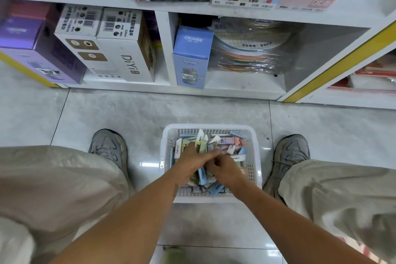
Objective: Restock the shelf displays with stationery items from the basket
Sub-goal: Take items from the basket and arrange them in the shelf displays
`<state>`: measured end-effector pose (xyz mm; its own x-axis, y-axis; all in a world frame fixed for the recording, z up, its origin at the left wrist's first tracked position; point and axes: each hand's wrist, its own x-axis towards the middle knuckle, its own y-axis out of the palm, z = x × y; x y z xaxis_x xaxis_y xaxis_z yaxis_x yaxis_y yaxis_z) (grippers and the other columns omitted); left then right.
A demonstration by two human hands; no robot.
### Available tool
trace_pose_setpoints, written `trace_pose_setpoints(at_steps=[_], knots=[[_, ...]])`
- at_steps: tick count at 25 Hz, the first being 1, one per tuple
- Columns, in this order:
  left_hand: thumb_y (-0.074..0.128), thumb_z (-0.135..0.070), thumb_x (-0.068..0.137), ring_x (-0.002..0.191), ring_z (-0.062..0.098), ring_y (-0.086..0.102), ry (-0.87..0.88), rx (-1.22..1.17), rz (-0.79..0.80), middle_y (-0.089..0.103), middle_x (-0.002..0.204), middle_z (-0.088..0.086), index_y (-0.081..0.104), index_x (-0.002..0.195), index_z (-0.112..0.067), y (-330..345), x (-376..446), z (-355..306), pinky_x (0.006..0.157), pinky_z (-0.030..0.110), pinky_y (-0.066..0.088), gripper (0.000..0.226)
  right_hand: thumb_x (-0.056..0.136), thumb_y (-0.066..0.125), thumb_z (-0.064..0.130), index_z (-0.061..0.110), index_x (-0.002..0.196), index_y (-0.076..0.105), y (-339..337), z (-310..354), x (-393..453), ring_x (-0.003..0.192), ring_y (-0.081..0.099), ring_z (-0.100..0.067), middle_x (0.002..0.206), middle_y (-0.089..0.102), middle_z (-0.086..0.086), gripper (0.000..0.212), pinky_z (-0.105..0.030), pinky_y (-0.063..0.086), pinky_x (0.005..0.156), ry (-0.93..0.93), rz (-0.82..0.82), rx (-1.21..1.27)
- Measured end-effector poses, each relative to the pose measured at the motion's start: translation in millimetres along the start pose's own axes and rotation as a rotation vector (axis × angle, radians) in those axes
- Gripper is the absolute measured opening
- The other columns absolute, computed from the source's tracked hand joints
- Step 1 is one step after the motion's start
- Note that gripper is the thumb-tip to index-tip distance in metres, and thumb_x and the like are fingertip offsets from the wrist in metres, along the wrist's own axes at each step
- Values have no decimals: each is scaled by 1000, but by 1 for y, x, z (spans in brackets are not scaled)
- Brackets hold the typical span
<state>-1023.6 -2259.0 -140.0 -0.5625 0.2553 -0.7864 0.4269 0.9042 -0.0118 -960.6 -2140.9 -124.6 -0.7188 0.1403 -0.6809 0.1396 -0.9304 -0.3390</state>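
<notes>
In the white basket (211, 133) on the floor, between the shoes, the left hand (194, 162) clasps several stationery boxes (200, 174); the right hand (225, 168) curls its fingers into the pile alongside, its hold unclear.

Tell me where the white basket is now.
In the head view the white basket sits on the floor between the two shoes, in front of the shelf.

White plastic basket (256, 148) on the floor, below the shelf (214, 90). Full of jumbled small pastel stationery packs (230, 142).
</notes>
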Motion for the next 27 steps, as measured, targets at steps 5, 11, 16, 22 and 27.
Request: trace_pose_setpoints(at_steps=[5, 11, 16, 22, 27], knots=[[97, -33, 53, 85, 23, 74, -59, -125, -16, 77, 90, 1, 67, 107, -16, 4, 0, 3, 75, 43, 62, 64, 99, 57, 14, 14, 124, 63, -11, -5, -6, 95, 74, -23, 107, 75, -6, 25, -38, 62, 77, 17, 254, 273], [92, -20, 65, 87, 33, 74, -48, -236, 73, 77, 95, 12, 70, 106, -12, -6, 0, 0, 76, 55, 59, 48, 93, 68, 12, 3, 119, 66, -40, -7, -5, 105, 71, -30, 114, 73, -16, 27, -31, 59, 82, 135, 430, 544], [86, -16, 71, 85, 32, 74, 4, -212, 142, 76, 95, 15, 70, 108, -11, -12, 1, 2, 74, 48, 60, 41, 91, 63, -3, 11, 116, 70, -51, -18, 0, 98, 74, -28, 109, 75, -15, 30, -31, 59, 73, 169, 342, 523], [68, -2, 70, 58, 32, 64, 8, -97, 172, 67, 68, 19, 61, 101, -5, -21, -19, -19, 54, 38, 53, 32, 93, 57, 0, 28, 119, 66, -83, 4, -7, 59, 62, -11, 88, 74, -5, 39, -26, 52, 55, 86, 86, -3], [65, 2, 68, 52, 29, 61, 149, 12, 259, 61, 69, 21, 57, 100, -6, -37, -63, -97, 52, 35, 54, 33, 93, 66, 5, 12, 111, 67, -139, 72, -36, 57, 59, -10, 92, 72, -9, 19, -19, 46, 51, -195, -10, -160]])
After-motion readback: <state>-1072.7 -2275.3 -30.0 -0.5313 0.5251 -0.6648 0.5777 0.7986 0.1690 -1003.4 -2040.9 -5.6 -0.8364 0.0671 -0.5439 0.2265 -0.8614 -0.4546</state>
